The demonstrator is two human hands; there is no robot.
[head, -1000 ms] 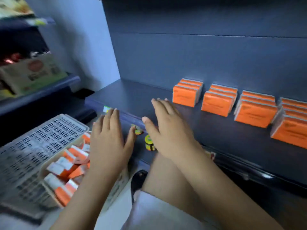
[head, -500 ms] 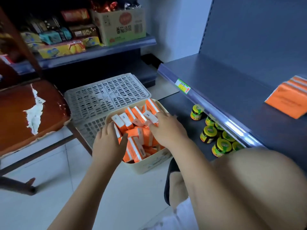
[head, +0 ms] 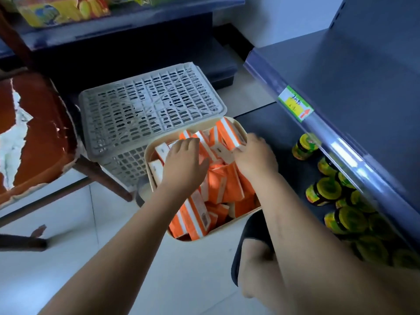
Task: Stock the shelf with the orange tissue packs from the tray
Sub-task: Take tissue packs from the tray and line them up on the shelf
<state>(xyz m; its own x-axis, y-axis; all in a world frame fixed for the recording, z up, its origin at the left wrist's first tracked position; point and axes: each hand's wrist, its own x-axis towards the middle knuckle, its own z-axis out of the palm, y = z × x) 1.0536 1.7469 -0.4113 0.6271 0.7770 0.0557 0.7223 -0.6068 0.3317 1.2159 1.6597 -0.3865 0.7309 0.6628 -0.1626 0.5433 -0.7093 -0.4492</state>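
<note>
A cream tray stands on the floor, filled with several orange tissue packs lying in a jumble. My left hand lies flat on the packs at the tray's left side, fingers spread. My right hand is at the tray's far right, its fingers curled onto the white end of one orange pack that leans against the rim. The dark grey shelf is to the right, and the part in view is bare.
A grey perforated crate sits upside down behind the tray. Several yellow-lidded jars line the lower shelf under the price rail. A torn brown chair seat is at the left. My sandalled foot is beside the tray.
My view swung from the shelf down to the tray. Both hands left the shelf edge and dropped into the tray, and the right hand has closed onto a pack.
</note>
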